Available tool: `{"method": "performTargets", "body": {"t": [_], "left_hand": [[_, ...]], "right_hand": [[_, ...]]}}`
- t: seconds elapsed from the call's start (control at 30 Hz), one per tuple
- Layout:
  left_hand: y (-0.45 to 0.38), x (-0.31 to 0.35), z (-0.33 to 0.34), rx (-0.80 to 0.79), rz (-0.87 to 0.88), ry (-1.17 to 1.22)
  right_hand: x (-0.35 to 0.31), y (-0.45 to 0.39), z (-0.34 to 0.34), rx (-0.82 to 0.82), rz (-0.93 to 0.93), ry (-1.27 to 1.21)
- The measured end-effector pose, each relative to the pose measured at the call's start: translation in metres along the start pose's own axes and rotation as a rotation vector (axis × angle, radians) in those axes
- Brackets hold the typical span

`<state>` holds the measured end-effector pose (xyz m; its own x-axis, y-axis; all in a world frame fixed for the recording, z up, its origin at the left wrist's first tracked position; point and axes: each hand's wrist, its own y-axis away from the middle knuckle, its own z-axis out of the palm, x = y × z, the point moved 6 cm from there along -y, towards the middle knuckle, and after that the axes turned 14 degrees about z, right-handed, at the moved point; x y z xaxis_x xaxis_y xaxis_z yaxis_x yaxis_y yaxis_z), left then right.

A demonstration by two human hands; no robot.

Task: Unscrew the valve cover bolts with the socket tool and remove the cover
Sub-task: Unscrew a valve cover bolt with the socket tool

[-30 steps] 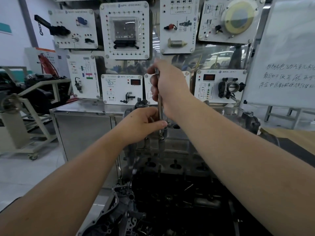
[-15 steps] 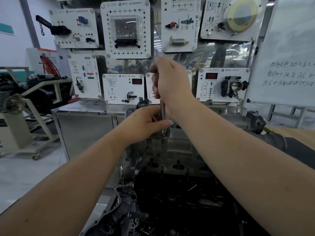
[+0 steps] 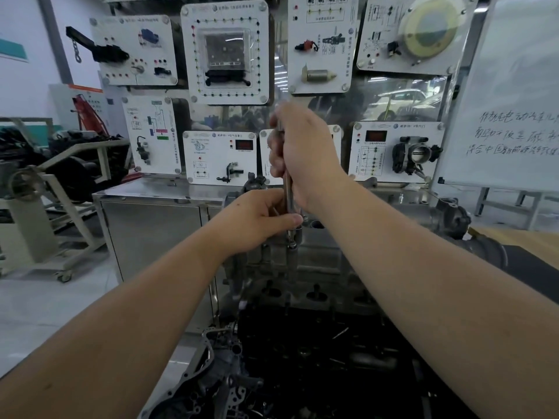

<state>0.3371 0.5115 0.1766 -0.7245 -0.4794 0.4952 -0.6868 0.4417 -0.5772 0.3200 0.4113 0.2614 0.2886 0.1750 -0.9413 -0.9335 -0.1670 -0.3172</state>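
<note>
**Fingers wrapped on the socket tool, one bolt under way**

Fingers of my right hand are curled tight around the top of the socket tool. The tool stands almost straight up. Its bottom end sits down on a bolt at the far side of the engine. My left hand is lower down. Its fingers pinch the thin metal rod of the tool, with my thumb lying across the front of it, just above the bolt. I think this hand keeps the tool steady while the top hand turns it.

How far along am I? I think I am in the unscrewing part, and the lifting part is not yet done. The grey metal piece under the tool looks like it sits flat on the engine, so I guess the cover is on. I cannot tell how loose this bolt is, because the tool end hides it. I also cannot tell how many other bolts are out. Closer to me the engine is dark and open, full of small parts, and it is too dim to see well.

What is left, I think: finish this bolt, do any others, then put the tool down and lift the cover off with both hands.

Behind the engine is a shiny metal cabinet and a wall of white teaching boards.
</note>
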Motion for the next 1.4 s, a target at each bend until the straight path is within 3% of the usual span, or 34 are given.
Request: {"method": "performTargets", "body": {"t": [0.13, 0.37, 0.6, 0.9, 1.17, 1.3, 1.4], "left_hand": [[-0.001, 0.002, 0.002, -0.007, 0.011, -0.06], [0.001, 0.004, 0.0, -0.035, 0.022, -0.005], [0.0, 0.006, 0.002, 0.004, 0.024, -0.027], [0.001, 0.007, 0.003, -0.047, 0.049, 0.115], [0.002, -0.002, 0.002, -0.006, 0.01, 0.05], [0.001, 0.002, 0.007, -0.033, -0.003, 0.21], [0.003, 0.005, 0.007, -0.049, 0.001, 0.268]], "right_hand": [[-0.005, 0.002, -0.001, 0.088, -0.099, 0.03], [-0.001, -0.002, -0.001, -0.146, 0.086, -0.049], [0.004, 0.004, -0.004, -0.016, -0.066, 0.019], [0.001, 0.002, -0.008, -0.211, 0.148, -0.114], [-0.011, 0.003, -0.005, -0.059, 0.069, -0.043], [-0.006, 0.003, -0.01, -0.051, 0.076, -0.071], [-0.006, 0.002, -0.006, -0.147, 0.063, -0.073]]}}
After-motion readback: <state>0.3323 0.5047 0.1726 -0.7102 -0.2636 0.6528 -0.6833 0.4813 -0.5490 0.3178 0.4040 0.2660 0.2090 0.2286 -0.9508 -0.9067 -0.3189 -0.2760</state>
